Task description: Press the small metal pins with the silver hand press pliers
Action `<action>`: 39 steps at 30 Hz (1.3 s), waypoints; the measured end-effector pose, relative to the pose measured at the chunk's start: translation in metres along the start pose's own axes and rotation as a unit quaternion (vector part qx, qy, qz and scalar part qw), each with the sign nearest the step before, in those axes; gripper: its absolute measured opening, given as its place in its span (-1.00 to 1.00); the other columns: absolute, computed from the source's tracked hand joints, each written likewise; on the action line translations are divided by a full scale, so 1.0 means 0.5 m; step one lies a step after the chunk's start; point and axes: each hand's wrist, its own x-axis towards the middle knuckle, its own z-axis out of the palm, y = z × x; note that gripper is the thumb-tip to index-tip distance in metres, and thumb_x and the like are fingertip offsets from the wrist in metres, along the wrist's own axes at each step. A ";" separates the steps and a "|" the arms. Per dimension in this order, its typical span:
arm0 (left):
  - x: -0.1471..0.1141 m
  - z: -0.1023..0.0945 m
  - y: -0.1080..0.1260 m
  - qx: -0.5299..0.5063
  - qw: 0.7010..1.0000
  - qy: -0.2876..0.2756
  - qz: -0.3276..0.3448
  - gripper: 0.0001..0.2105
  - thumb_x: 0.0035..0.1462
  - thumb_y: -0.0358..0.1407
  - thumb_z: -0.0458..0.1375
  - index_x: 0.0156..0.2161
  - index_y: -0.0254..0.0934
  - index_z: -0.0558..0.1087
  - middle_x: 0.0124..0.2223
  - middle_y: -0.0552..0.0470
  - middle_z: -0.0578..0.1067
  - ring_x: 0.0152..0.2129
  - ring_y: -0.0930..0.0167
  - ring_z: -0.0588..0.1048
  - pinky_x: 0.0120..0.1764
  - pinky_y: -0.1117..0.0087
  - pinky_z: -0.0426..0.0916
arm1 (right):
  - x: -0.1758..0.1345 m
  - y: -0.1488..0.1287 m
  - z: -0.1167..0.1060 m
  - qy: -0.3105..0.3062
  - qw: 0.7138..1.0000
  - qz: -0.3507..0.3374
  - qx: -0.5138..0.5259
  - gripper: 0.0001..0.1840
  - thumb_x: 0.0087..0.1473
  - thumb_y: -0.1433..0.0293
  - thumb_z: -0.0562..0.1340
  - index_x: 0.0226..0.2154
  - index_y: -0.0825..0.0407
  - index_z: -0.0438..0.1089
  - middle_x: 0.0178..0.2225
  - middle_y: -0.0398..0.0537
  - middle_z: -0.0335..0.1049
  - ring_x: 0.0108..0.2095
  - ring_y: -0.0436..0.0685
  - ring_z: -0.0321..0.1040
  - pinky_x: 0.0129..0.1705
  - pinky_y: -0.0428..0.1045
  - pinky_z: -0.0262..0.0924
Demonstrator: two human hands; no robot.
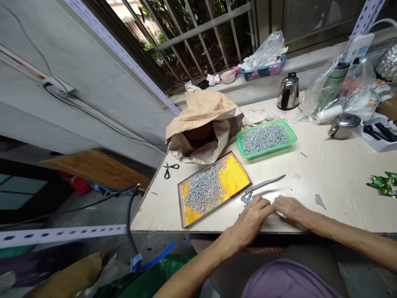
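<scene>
Purple clothing (pixel 288 281) sits below two forearms (pixel 204 258) angled inward over the tabletop (pixel 338 178). Left hand (pixel 254 215) and right hand (pixel 291 210) are close together, fingers (pixel 266 205) curled; a pale piece (pixel 281 215) shows beneath the right; whether either grips, I cannot tell.

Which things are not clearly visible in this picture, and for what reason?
Head view:
What lies between left hand and right hand: covered by both.
Inside of the paper bag: hidden by folds and shadow.
Exact shape of metal pieces: too small.
Green packets: cut off by right edge.
</scene>
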 end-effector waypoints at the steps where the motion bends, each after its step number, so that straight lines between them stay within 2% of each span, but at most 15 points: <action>1: -0.006 0.009 0.000 0.009 1.000 -0.011 -0.002 -0.73 0.31 -0.49 -0.14 -0.13 -0.27 0.40 -0.18 -0.04 0.46 -0.20 0.36 0.33 -0.14 0.36 0.29 | -0.003 0.007 -0.011 0.002 1.000 0.007 -0.004 -0.84 0.08 0.53 0.04 -0.38 -0.04 0.25 -0.42 -0.12 0.25 -0.42 0.08 0.19 -0.41 -0.02 0.14; 4: -0.021 0.039 -0.004 0.040 0.999 -0.032 -0.003 -0.78 0.33 -0.47 -0.12 -0.11 -0.27 0.37 -0.16 -0.03 0.45 -0.19 0.36 0.32 -0.16 0.36 0.27 | -0.009 0.031 -0.045 0.027 0.996 0.082 -0.001 -0.82 -0.03 0.57 0.04 -0.41 -0.03 0.24 -0.47 -0.16 0.24 -0.47 0.05 0.18 -0.44 -0.04 0.10; 7: -0.024 0.074 -0.010 0.073 0.997 -0.035 0.011 -0.83 0.33 -0.44 -0.08 -0.10 -0.28 0.33 -0.16 -0.02 0.43 -0.19 0.36 0.32 -0.17 0.37 0.26 | 0.008 0.058 -0.093 0.110 0.977 0.179 0.034 -0.86 -0.07 0.53 0.06 -0.47 -0.02 0.23 -0.50 -0.17 0.29 -0.50 0.02 0.22 -0.43 -0.06 0.14; 11: -0.008 0.111 -0.005 0.104 0.992 -0.060 0.047 -0.87 0.31 -0.44 -0.06 -0.13 -0.28 0.32 -0.18 -0.02 0.42 -0.20 0.35 0.31 -0.22 0.37 0.27 | 0.091 0.079 -0.205 0.221 0.960 0.166 0.044 -0.90 -0.01 0.46 0.09 -0.50 -0.01 0.26 -0.50 -0.15 0.36 -0.50 0.03 0.29 -0.41 -0.04 0.21; 14: 0.008 0.128 0.009 0.107 0.989 -0.078 0.071 -0.86 0.31 -0.46 -0.07 -0.16 -0.30 0.32 -0.18 -0.05 0.41 -0.23 0.35 0.31 -0.22 0.36 0.28 | 0.180 0.087 -0.297 0.250 0.955 0.158 0.011 -0.86 0.09 0.35 0.17 -0.28 0.05 0.35 -0.32 0.00 0.43 -0.38 0.10 0.36 -0.33 0.02 0.28; 16: 0.015 0.139 0.014 0.105 0.989 -0.073 0.080 -0.85 0.31 -0.44 -0.08 -0.16 -0.32 0.34 -0.20 -0.07 0.41 -0.24 0.34 0.32 -0.21 0.35 0.30 | 0.225 0.095 -0.328 0.259 0.952 0.152 -0.058 -0.61 0.11 0.29 0.23 -0.03 0.09 0.31 -0.08 0.16 0.36 -0.26 0.17 0.38 -0.23 0.09 0.31; 17: 0.017 0.146 0.015 0.105 0.989 -0.065 0.083 -0.84 0.32 -0.43 -0.08 -0.17 -0.32 0.35 -0.21 -0.08 0.42 -0.26 0.34 0.32 -0.21 0.34 0.31 | 0.235 0.097 -0.330 0.254 0.951 0.143 -0.104 -0.58 0.15 0.29 0.20 0.04 0.09 0.28 -0.01 0.20 0.32 -0.16 0.22 0.36 -0.15 0.11 0.30; 19: 0.019 0.160 0.015 0.108 0.989 -0.044 0.088 -0.83 0.32 -0.42 -0.08 -0.17 -0.33 0.36 -0.23 -0.09 0.42 -0.28 0.34 0.33 -0.21 0.34 0.32 | 0.230 0.090 -0.308 0.193 0.963 0.112 -0.147 -0.66 0.23 0.32 0.10 0.01 0.09 0.32 -0.05 0.19 0.33 -0.12 0.24 0.34 -0.13 0.12 0.28; 23: 0.019 0.186 0.016 0.127 0.987 0.002 0.101 -0.79 0.32 -0.42 -0.09 -0.19 -0.36 0.40 -0.25 -0.11 0.43 -0.29 0.34 0.35 -0.19 0.35 0.35 | 0.141 0.055 -0.196 -0.012 0.997 0.008 -0.081 -0.71 0.27 0.37 0.00 -0.24 0.06 0.43 -0.31 0.03 0.42 -0.32 0.13 0.39 -0.29 0.01 0.27; 26: 0.019 0.198 0.011 0.140 0.984 0.027 0.103 -0.78 0.30 -0.47 -0.07 -0.17 -0.31 0.43 -0.26 -0.11 0.43 -0.27 0.35 0.37 -0.17 0.38 0.36 | 0.068 0.043 -0.120 -0.066 0.995 -0.021 -0.074 -0.72 0.25 0.38 0.02 -0.26 0.01 0.44 -0.33 0.02 0.42 -0.34 0.13 0.38 -0.33 0.00 0.23; 29: 0.010 0.187 -0.016 0.141 0.982 0.094 0.079 -0.75 0.30 -0.49 -0.07 -0.15 -0.26 0.45 -0.23 -0.10 0.44 -0.24 0.38 0.37 -0.16 0.41 0.36 | 0.027 0.043 -0.090 -0.043 0.993 -0.017 -0.106 -0.71 0.22 0.45 0.00 -0.23 -0.01 0.42 -0.35 0.02 0.40 -0.35 0.15 0.33 -0.33 0.03 0.19; 33: 0.002 0.114 -0.110 0.156 0.961 0.200 -0.106 -0.74 0.32 -0.43 -0.06 -0.20 -0.30 0.50 -0.25 -0.10 0.45 -0.28 0.36 0.36 -0.26 0.38 0.36 | 0.025 0.055 -0.091 -0.025 0.988 -0.008 -0.151 -0.64 0.14 0.59 -0.04 -0.24 -0.01 0.40 -0.37 0.00 0.38 -0.34 0.15 0.28 -0.30 0.04 0.13; 35: 0.010 0.070 -0.168 0.147 0.955 0.180 -0.185 -0.78 0.31 -0.37 0.00 -0.18 -0.29 0.52 -0.29 -0.08 0.45 -0.28 0.33 0.35 -0.31 0.38 0.34 | 0.039 0.067 -0.089 -0.019 0.987 -0.007 -0.161 -0.61 0.08 0.63 -0.03 -0.23 -0.04 0.40 -0.37 -0.02 0.37 -0.33 0.15 0.26 -0.28 0.04 0.12; 37: 0.022 0.035 -0.217 0.129 0.969 0.123 -0.173 -0.80 0.29 -0.37 0.04 -0.13 -0.26 0.52 -0.29 -0.05 0.45 -0.26 0.34 0.35 -0.30 0.41 0.32 | 0.055 0.080 -0.082 -0.014 0.987 -0.006 -0.160 -0.61 0.08 0.62 -0.01 -0.22 -0.07 0.39 -0.37 -0.04 0.36 -0.31 0.16 0.25 -0.26 0.05 0.11; 39: 0.035 0.014 -0.253 0.111 0.984 0.071 -0.120 -0.81 0.28 -0.37 0.06 -0.11 -0.24 0.52 -0.27 -0.03 0.46 -0.25 0.36 0.35 -0.27 0.44 0.30 | 0.069 0.090 -0.075 -0.008 0.987 0.000 -0.159 -0.62 0.10 0.60 -0.01 -0.22 -0.09 0.40 -0.38 -0.05 0.35 -0.30 0.17 0.25 -0.26 0.05 0.11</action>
